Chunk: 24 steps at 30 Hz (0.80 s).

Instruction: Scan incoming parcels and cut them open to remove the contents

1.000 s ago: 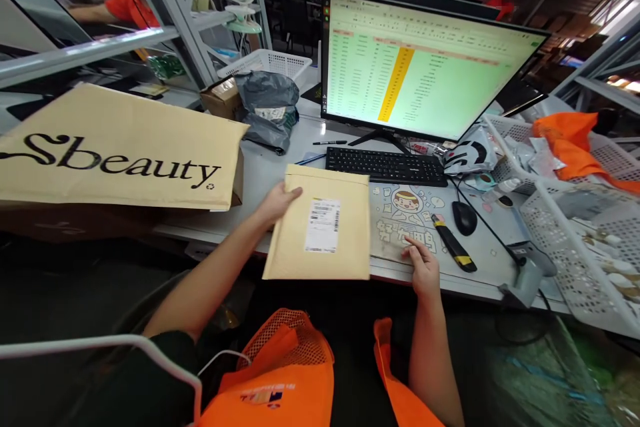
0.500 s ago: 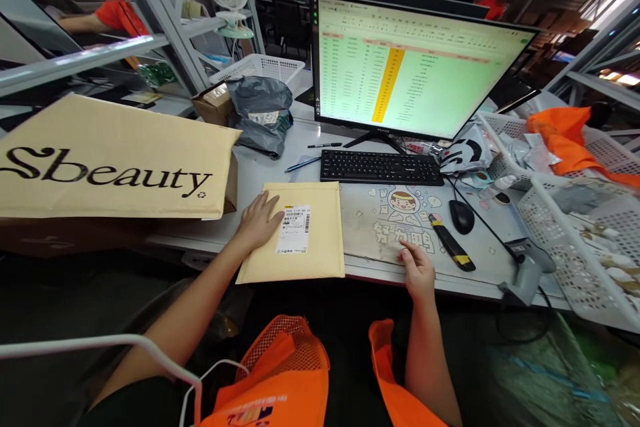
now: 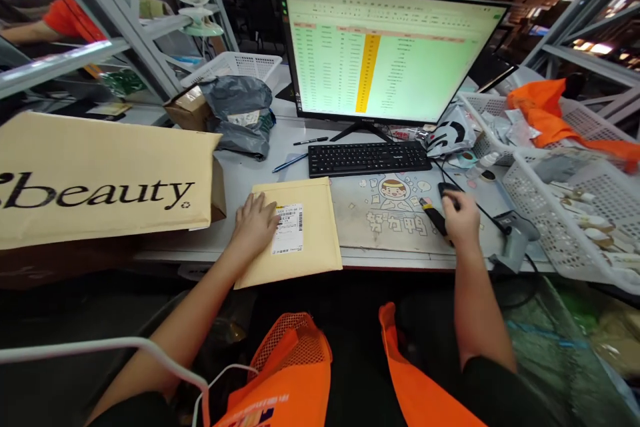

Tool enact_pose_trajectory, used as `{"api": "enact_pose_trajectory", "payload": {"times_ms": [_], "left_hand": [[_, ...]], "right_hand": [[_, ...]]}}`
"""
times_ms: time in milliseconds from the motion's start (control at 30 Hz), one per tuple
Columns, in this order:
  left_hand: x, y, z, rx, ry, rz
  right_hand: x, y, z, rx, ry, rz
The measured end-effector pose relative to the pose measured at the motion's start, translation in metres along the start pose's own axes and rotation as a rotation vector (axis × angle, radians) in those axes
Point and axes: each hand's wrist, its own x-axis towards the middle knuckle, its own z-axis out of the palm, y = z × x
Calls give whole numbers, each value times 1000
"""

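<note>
My left hand [image 3: 254, 227] lies flat, fingers stretched out, on a yellow padded envelope [image 3: 315, 240] at the front edge of the desk. A white printed label [image 3: 290, 233] is stuck on the envelope, beside my fingertips. Over the right part of the desk is my right hand [image 3: 463, 220], blurred, its fingers bent. It is close to the black mouse [image 3: 445, 188] and covers part of it; whether they touch I cannot tell. The black and yellow box cutter [image 3: 434, 219] lies just left of this hand. A grey barcode scanner [image 3: 517, 240] rests to its right.
A large "beauty" mailer [image 3: 105, 173] fills the left side. Behind are a grey plastic parcel [image 3: 237, 113], a keyboard [image 3: 370, 158] and a monitor [image 3: 390, 53]. White baskets [image 3: 555, 233] line the right. A white cable [image 3: 100, 345] crosses the lower left.
My right hand has moved right, from the desk mat's front edge to beside the mouse. My left hand stays on the envelope. The view has turned slightly right.
</note>
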Motion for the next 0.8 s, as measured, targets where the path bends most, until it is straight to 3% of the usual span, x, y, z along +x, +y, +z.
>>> {"api": "enact_pose_trajectory", "payload": {"times_ms": [33,133,233,333,500,567,667,800], "left_hand": [[-3,16,-5,22,-10,101],[-19,74,-9,-29,-126,525],[-36,114,1,-81,-245,766],[-40,112,10,-76,-203,738],[-32,60,0,8,-117,551],[-29,50,-6,57,-86,428],[-19,65,-11,160,-76,308],[28,120,-4,97,-101,341]], "right_hand": [[20,12,-4,-173,3,81],[57,44,-2,-434,-186,250],[61,64,13,-483,-275,169],[53,78,25,-486,-217,56],[51,103,33,-422,-60,49],[52,110,36,-430,-49,47],[53,115,40,-436,-51,5],[52,113,41,-407,-46,-47]]}}
